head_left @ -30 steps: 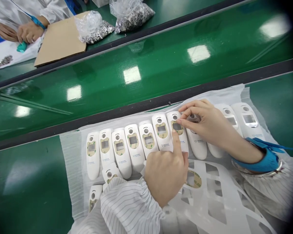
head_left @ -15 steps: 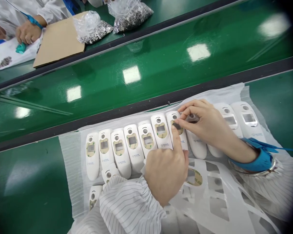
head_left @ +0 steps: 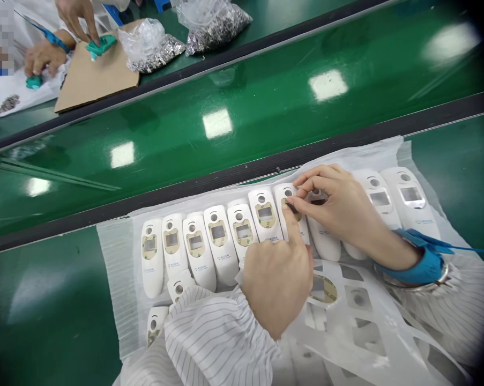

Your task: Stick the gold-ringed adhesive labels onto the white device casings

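Note:
White handheld device housings [head_left: 228,262], oval-faced with a small window, lie side by side in a row. Several carry a beige adhesive sticker [head_left: 266,214] around the window. My left hand [head_left: 277,284] reaches its index finger onto the sticker of one housing [head_left: 302,228]; its other fingers are curled over a translucent sticker sheet [head_left: 382,327], their grip partly hidden. From the right, my right hand [head_left: 338,203] pinches with thumb and forefinger at the upper edge of that same sticker. One beige sticker [head_left: 326,289] remains visible on the sheet, among cut-out holes.
White foam wrap [head_left: 121,300] lies beneath the housings on the green table. Beyond a black rail runs a green belt [head_left: 266,112]. Across it, a co-worker's hands [head_left: 44,56] are near cardboard [head_left: 101,75] and bags of small metal parts [head_left: 215,27].
Both my hands stay almost in place at the sticker, while the sticker sheet has shifted slightly. A co-worker's other hand now appears over the cardboard with a green item.

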The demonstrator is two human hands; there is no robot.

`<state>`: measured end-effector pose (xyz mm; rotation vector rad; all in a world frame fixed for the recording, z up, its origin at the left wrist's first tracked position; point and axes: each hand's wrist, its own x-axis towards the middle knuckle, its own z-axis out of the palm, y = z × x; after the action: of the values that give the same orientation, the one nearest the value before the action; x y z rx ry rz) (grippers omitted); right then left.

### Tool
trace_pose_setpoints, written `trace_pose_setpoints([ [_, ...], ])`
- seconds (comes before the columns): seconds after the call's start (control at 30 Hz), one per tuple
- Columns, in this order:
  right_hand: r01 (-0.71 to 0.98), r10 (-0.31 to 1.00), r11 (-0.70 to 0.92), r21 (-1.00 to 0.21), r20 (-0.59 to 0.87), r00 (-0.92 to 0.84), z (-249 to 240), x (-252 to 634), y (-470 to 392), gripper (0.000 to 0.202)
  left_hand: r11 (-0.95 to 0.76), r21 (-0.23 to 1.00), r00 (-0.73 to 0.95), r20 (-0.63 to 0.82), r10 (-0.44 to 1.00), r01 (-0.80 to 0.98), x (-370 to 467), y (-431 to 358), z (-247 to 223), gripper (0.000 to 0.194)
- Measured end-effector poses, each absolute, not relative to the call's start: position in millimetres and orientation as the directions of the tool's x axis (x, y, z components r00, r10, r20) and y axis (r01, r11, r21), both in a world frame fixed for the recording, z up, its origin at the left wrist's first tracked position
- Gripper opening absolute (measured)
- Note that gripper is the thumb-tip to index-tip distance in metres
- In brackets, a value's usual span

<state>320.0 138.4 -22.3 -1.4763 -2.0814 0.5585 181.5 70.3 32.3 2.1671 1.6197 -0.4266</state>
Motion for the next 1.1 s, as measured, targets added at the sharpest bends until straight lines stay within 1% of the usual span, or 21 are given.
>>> trace_pose_setpoints([
  [0.1, 0.732, 0.945, 0.326, -0.598, 0.184, -0.27, -21.6, 319.0, 138.2, 0.021, -0.256, 0.126, 0.285, -0.488, 0.825, 0.958, 181.5, 72.5, 32.7, 0.064],
  [0.23, 0.745, 0.941, 0.339, -0.575, 0.194, -0.278, -22.1, 318.5, 137.5, 0.021, -0.288, 0.141, 0.32, -0.438, 0.84, 0.947, 180.0, 74.1, 30.0, 0.064],
  [0.33, 0.774, 0.929, 0.368, -0.514, 0.237, -0.285, -22.5, 320.0, 134.9, 0.02, -0.297, 0.13, 0.324, -0.411, 0.852, 0.946, 179.0, 74.3, 29.3, 0.066],
  [0.47, 0.808, 0.911, 0.401, -0.431, 0.278, -0.304, -18.4, 323.3, 128.5, 0.018, -0.308, 0.114, 0.327, -0.418, 0.847, 0.945, 179.7, 75.6, 30.7, 0.066],
  [0.53, 0.826, 0.908, 0.404, -0.393, 0.278, -0.312, -15.0, 324.8, 125.1, 0.021, -0.308, 0.115, 0.327, -0.431, 0.841, 0.945, 180.4, 76.5, 31.1, 0.067],
  [0.63, 0.861, 0.905, 0.382, -0.336, 0.324, -0.275, -10.6, 326.9, 121.5, 0.02, -0.31, 0.121, 0.331, -0.431, 0.84, 0.943, 180.8, 77.1, 31.2, 0.068],
  [0.73, 0.832, 0.895, 0.408, -0.377, 0.345, -0.283, -9.6, 329.0, 119.4, 0.016, -0.307, 0.121, 0.328, -0.427, 0.843, 0.944, 180.6, 77.2, 31.3, 0.067],
  [0.8, 0.787, 0.871, 0.47, -0.4, 0.354, -0.34, -11.2, 330.2, 118.6, 0.014, -0.292, 0.124, 0.317, -0.44, 0.84, 0.948, 180.6, 77.5, 31.5, 0.067],
  [0.83, 0.775, 0.856, 0.498, -0.39, 0.363, -0.368, -12.5, 330.7, 118.3, 0.014, -0.284, 0.125, 0.31, -0.446, 0.84, 0.95, 180.7, 77.6, 31.5, 0.068],
  [0.9, 0.777, 0.827, 0.539, -0.324, 0.377, -0.417, -15.3, 331.6, 117.9, 0.013, -0.276, 0.129, 0.304, -0.45, 0.84, 0.953, 181.1, 78.0, 31.7, 0.068],
  [1.03, 0.797, 0.764, 0.587, -0.143, 0.423, -0.487, -17.5, 331.4, 117.1, 0.01, -0.27, 0.137, 0.303, -0.45, 0.84, 0.953, 182.2, 77.7, 31.6, 0.067],
  [1.1, 0.796, 0.744, 0.598, -0.093, 0.433, -0.508, -16.4, 329.7, 116.6, 0.01, -0.261, 0.147, 0.3, -0.447, 0.843, 0.954, 182.2, 77.5, 31.2, 0.066],
])
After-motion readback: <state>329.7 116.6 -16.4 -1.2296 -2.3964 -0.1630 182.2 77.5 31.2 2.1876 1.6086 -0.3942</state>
